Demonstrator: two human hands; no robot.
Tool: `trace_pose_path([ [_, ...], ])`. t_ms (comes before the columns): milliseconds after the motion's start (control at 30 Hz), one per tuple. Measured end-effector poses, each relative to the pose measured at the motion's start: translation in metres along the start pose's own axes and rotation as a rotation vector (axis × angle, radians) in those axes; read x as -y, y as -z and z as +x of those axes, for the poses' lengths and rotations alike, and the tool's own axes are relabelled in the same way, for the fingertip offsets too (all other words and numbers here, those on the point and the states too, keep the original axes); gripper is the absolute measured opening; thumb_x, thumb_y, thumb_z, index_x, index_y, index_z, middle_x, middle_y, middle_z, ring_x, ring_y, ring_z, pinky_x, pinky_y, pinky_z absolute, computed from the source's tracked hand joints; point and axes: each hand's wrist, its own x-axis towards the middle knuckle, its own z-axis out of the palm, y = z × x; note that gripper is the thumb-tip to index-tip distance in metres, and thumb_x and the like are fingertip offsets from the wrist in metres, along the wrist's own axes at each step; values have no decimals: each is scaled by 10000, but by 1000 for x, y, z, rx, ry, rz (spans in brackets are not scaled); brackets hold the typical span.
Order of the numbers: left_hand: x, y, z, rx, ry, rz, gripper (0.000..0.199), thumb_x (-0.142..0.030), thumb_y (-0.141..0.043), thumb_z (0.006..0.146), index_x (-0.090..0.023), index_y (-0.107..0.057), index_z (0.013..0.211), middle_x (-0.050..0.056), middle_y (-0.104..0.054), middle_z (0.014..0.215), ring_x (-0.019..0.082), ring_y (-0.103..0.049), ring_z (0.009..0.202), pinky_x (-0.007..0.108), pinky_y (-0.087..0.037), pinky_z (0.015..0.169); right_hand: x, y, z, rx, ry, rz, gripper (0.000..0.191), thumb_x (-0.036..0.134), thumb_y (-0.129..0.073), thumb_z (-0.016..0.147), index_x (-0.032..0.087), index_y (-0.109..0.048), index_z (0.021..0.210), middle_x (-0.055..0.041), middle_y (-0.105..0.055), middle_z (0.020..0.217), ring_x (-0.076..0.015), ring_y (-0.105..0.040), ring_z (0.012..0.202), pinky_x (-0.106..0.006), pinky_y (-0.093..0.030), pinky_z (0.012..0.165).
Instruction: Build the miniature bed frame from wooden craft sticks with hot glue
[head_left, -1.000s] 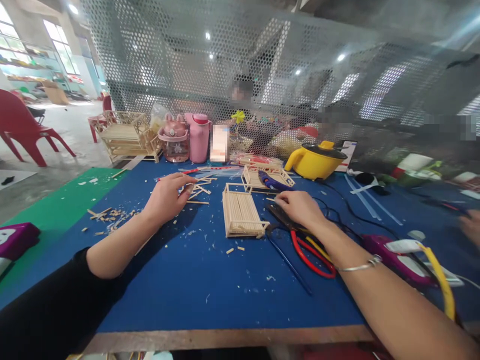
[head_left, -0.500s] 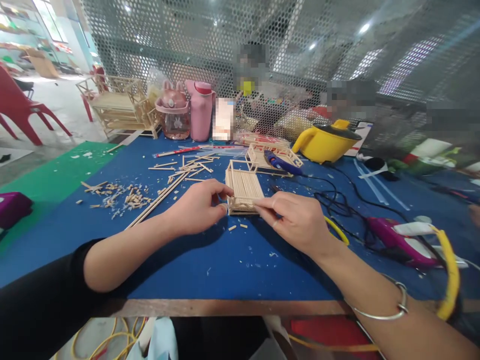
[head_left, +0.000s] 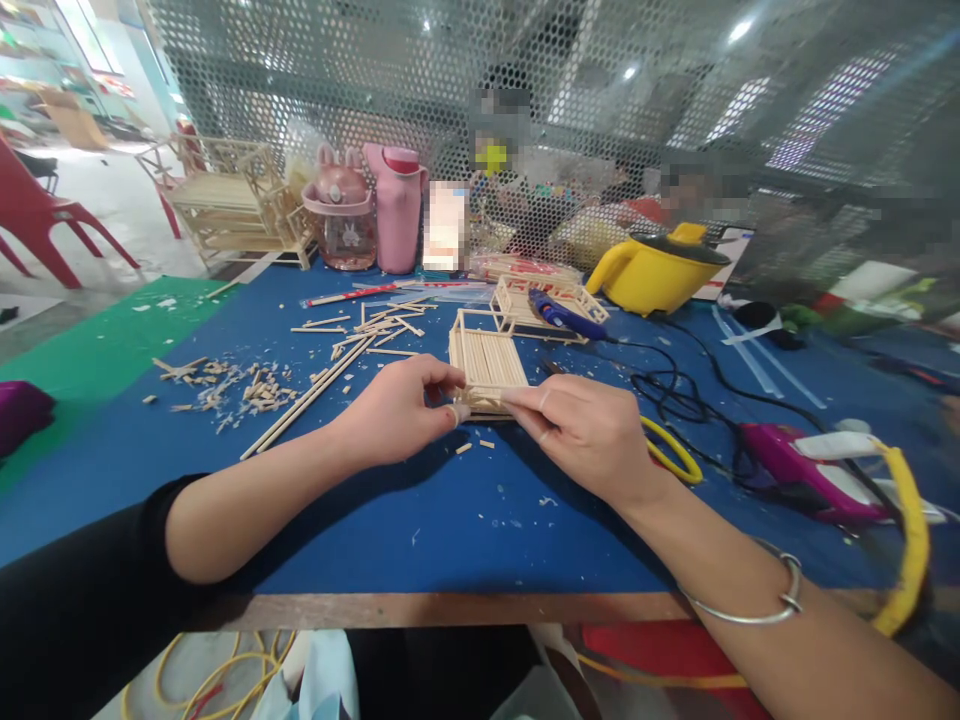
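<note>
A small bench-like model of wooden sticks (head_left: pixel 487 355) stands on the blue table, with a slatted top and a raised frame at its back. At its front left corner my left hand (head_left: pixel 401 405) has thumb and forefinger closed on the frame, a pale covering on the thumb tip. My right hand (head_left: pixel 589 430) pinches at the model's front side, near the top rail. The fingertips hide whatever piece is between them. Two short stick offcuts (head_left: pixel 487 444) lie just in front of the model.
Loose sticks (head_left: pixel 315 395) and a pile of shavings (head_left: pixel 262 385) lie to the left. Behind are another stick frame (head_left: pixel 517 300), a blue glue gun (head_left: pixel 562 315), a yellow pot (head_left: pixel 652 275) and pink bottles (head_left: pixel 397 215). Right, a purple glue gun (head_left: pixel 802 475) has trailing cables.
My left fingers have closed in on the model's front corner. My right fingertips have shifted slightly left along the front side. The whole view has tilted a little.
</note>
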Motion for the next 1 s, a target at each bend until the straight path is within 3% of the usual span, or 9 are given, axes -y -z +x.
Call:
trace_pose_path([
  [267,1,-1,0,-6,-11,38,196,-216,-598,733,-182,-678,908,36,-634,870,165,-563,777,311,-464,714,1,-4,0,-9,6,-22,125,194,-616,853,163,-736,870,-30,-677,654,-124,-607,604,-234,-449,569],
  [367,1,2,0,-22,34,102,312,-209,-603,713,-177,-643,1021,42,-640,922,177,-576,802,319,-471,719,2,-3,0,-19,6,-12,115,192,-616,852,165,-727,864,-23,-680,653,-118,-604,595,-229,-446,566],
  [467,-4,7,-4,-128,58,169,367,-174,-580,717,-161,-588,1084,61,-639,945,183,-578,797,323,-476,700,5,3,0,-25,15,-19,106,185,-610,854,149,-710,852,-28,-684,667,-124,-612,609,-238,-450,581],
  [567,-18,9,-14,-218,-54,173,202,-216,-518,814,-176,-615,985,63,-654,912,174,-585,789,312,-473,708,11,14,-2,26,63,-22,106,185,-598,864,148,-696,886,-26,-670,666,-130,-599,617,-253,-440,592],
  [633,-28,7,-23,-130,-151,150,194,-290,-485,874,-188,-645,916,48,-673,859,167,-600,773,304,-475,727,16,22,-5,58,112,-24,127,188,-573,881,149,-690,909,-14,-629,620,-131,-568,582,-263,-413,564],
  [767,-37,-5,-34,209,-292,183,257,-308,-461,908,-173,-676,945,64,-704,879,181,-639,813,278,-481,729,24,30,-16,69,180,-25,150,149,-550,886,140,-662,985,-12,-595,607,-147,-549,566,-285,-379,540],
  [900,-32,-10,-32,275,-313,173,260,-246,-459,906,-147,-687,984,70,-722,921,178,-652,847,247,-478,748,26,29,-26,101,174,26,204,149,-542,892,172,-609,1084,-32,-661,728,-159,-608,655,-295,-442,612],
  [1000,-28,-9,-32,330,-293,162,269,-247,-461,901,-144,-689,998,70,-727,938,178,-658,845,243,-487,751,22,30,-30,99,62,0,248,250,-498,928,176,-565,1156,-58,-703,861,-170,-658,730,-300,-492,670],
])
